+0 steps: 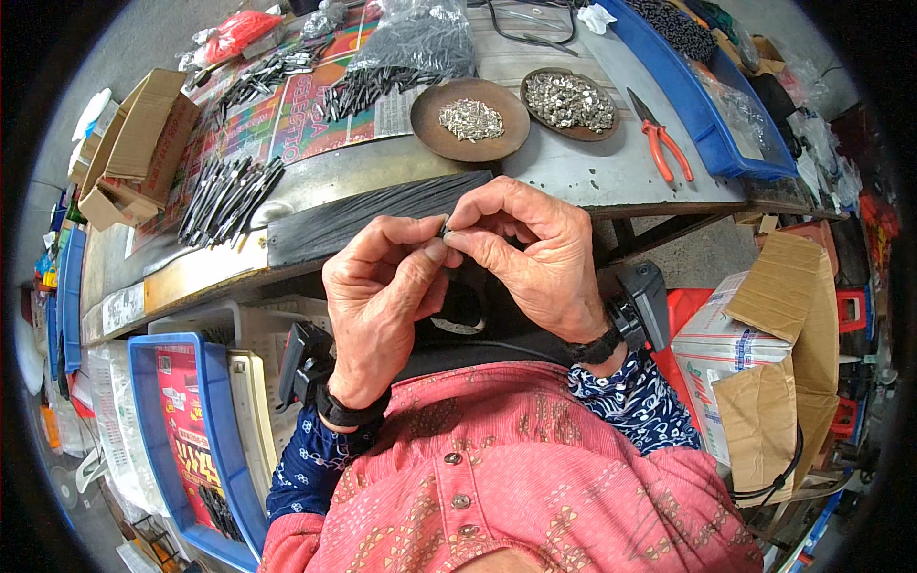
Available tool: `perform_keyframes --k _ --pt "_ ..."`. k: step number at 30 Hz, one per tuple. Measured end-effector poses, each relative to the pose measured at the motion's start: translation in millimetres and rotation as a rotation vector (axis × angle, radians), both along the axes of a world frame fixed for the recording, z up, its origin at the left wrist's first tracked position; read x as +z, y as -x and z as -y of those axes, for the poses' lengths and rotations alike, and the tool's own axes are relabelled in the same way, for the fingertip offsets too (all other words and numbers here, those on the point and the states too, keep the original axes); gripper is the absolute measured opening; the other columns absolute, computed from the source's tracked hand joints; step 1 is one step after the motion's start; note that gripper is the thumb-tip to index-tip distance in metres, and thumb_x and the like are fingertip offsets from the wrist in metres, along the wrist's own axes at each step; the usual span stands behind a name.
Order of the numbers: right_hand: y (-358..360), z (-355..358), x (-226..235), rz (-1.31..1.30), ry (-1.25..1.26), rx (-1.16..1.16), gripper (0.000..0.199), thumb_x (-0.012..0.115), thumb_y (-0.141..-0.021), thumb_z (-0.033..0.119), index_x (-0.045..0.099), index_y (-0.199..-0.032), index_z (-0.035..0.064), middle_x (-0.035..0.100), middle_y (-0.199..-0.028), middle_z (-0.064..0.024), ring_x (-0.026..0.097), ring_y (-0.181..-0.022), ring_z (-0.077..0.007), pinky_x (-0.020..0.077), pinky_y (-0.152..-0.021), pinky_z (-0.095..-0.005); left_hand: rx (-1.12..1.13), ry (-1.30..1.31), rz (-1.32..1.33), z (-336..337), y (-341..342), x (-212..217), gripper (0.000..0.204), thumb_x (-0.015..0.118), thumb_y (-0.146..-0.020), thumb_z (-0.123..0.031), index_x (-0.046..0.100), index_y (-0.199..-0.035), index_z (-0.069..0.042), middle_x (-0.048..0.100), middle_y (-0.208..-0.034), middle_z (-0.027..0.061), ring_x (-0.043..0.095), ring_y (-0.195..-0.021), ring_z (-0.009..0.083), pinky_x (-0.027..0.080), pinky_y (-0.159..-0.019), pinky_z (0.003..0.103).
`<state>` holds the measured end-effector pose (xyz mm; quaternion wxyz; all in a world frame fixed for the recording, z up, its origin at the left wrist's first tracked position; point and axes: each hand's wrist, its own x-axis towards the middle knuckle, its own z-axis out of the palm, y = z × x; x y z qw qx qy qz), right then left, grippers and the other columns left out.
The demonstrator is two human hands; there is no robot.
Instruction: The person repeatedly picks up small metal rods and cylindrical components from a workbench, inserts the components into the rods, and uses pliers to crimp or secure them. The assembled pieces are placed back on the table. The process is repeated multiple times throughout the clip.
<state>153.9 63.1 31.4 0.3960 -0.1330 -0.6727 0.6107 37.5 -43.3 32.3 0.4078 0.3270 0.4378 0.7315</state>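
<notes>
Metal, small and dark, the little part (443,229) sits pinched between both hands just in front of the near edge of the workbench (611,172), above the person's lap. The left hand (377,296) has thumb and forefinger closed on it from below, the other fingers curled loosely into the palm. The right hand (535,253) meets it from the other side, fingertips pressed together on the same piece, its remaining fingers arched over. Beyond the knuckles a black rubber strip (373,215) runs along the bench edge. Further back stand two round brown dishes, the left dish (470,119) holding a small heap of silvery bits, the right dish (570,102) nearly full of them. Orange-handled pliers (661,138) lie to the right, near a long blue tray (702,105). Piles of dark pins (229,196) crowd the bench's left half, beside a cardboard box (134,143). Bare bench surface shows only between the dishes and the strip
</notes>
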Motion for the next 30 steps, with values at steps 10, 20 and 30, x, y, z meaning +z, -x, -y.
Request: perform_keyframes --k 10,20,30 --pt "-3 -6 1 0.079 -0.031 0.013 0.016 0.070 -0.083 -0.003 0.061 -0.095 -0.0003 0.063 -0.086 -0.0021 0.061 -0.074 -0.0080 0.0513 -0.068 -0.0217 -0.015 -0.008 -0.012 0 2 -3 0.014 0.060 -0.091 0.003 0.064 -0.104 0.003 0.066 -0.080 0.0058 0.048 -0.055 0.0038 0.035 -0.047 0.018" --pt "-9 -29 19 0.134 -0.836 -0.172 0.030 0.082 -0.067 0.013 0.060 -0.085 0.0010 0.059 -0.075 -0.0068 0.058 -0.062 -0.0174 0.0473 -0.055 -0.0281 0.047 0.124 -0.552 5 9 6 0.009 0.060 -0.089 0.005 0.064 -0.098 0.004 0.063 -0.080 0.0005 0.053 -0.071 0.0028 0.045 -0.066 0.018" --pt "-4 -28 6 0.070 -1.068 -0.209 0.023 0.075 -0.069 0.006 0.060 -0.086 0.0019 0.060 -0.079 -0.0086 0.061 -0.070 -0.0264 0.0508 -0.061 -0.0351 0.093 0.074 -0.439 2 8 -4 0.013 0.058 -0.089 0.006 0.064 -0.101 0.004 0.062 -0.078 -0.0002 0.045 -0.060 0.0008 0.035 -0.052 0.016"
